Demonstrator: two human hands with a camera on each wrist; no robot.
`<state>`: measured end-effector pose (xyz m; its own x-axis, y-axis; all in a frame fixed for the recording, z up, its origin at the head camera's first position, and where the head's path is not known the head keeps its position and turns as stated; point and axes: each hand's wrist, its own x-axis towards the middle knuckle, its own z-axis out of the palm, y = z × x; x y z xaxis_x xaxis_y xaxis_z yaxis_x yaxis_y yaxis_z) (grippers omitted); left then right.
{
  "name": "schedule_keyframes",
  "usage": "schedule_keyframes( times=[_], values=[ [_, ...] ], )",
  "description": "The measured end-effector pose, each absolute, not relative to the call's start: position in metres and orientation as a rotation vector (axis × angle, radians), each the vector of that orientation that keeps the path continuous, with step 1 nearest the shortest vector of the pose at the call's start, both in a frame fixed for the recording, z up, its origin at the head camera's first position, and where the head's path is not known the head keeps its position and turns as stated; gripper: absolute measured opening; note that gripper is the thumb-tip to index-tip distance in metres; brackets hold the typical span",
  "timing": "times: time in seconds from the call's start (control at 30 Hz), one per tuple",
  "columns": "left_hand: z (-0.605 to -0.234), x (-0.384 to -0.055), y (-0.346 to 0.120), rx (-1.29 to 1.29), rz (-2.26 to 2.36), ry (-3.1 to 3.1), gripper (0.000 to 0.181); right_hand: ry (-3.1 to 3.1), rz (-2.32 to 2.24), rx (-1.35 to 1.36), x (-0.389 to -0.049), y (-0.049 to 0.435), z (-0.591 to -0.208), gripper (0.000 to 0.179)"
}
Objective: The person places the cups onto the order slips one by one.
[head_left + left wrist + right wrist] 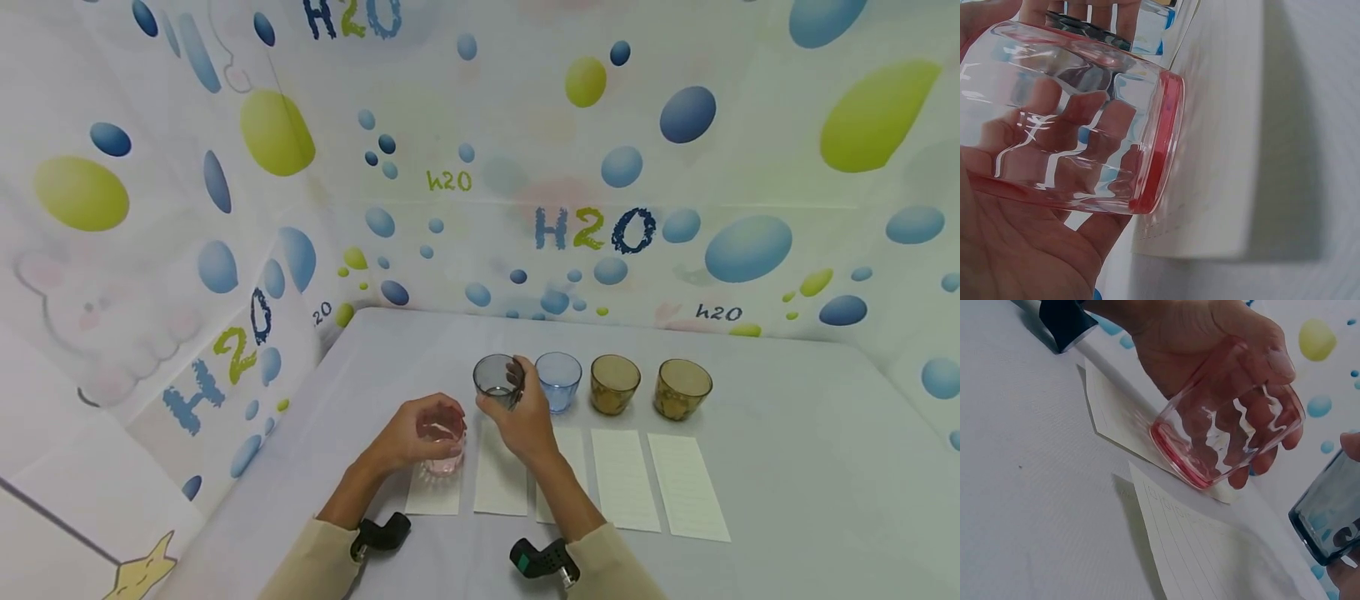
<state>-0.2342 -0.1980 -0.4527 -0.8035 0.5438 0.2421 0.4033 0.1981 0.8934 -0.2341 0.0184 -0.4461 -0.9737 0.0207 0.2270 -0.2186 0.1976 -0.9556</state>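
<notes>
A clear pink glass (442, 460) is in my left hand (408, 433), whose fingers and thumb curl round its sides. In the left wrist view the thick red base of the pink glass (1160, 144) is close to a paper card (1216, 156); whether they touch, I cannot tell. My right hand (531, 421) grips a smoky grey glass (493, 375) by its side, thumb in front and fingers behind. This grey glass (1319, 519) shows only partly at the right wrist view's edge. Right beside that hand stands a blue glass (558, 382).
Two amber glasses, one (615, 385) nearer the blue glass and one (682, 389) farther right, stand upright in the row. Several lined paper cards, among them one (501, 479) below the grey glass, lie on the white tabletop (810, 450). A printed curtain (510, 125) rises behind.
</notes>
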Motion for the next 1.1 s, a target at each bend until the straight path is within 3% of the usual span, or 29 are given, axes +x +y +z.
schedule_keyframes(
  times=[1.1],
  values=[
    [-0.454,-0.233,-0.197,0.916,1.655,2.358,0.045,-2.25,1.939,0.333,-0.215,0.045,-0.444,0.078]
  ],
)
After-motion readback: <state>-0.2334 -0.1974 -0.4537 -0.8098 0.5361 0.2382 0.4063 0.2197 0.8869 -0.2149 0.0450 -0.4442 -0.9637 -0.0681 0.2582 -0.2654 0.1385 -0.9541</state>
